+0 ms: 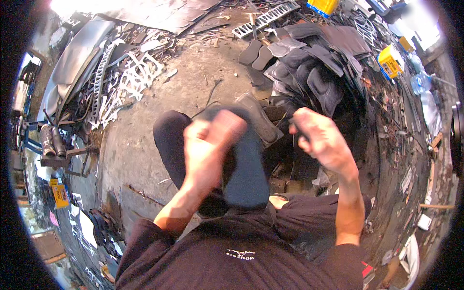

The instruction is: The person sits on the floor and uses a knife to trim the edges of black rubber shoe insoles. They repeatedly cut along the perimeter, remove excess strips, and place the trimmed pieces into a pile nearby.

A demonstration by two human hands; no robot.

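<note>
Left hand [212, 137] over dark sole [246, 181], right hand [320, 137] seemingly curled

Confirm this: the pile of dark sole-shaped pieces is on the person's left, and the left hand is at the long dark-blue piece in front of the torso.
Wrong on the side: in the head view, the pile of dark sole-shaped pieces is on the person's right. The left hand is at the long dark-blue piece in front of the torso.

Sole-shaped piece [247, 181] lay right of left hand [210, 140]. Pad pile [321, 79] sat beyond right hand [321, 137]; scraps [139, 79] lay ahead-left.
</note>
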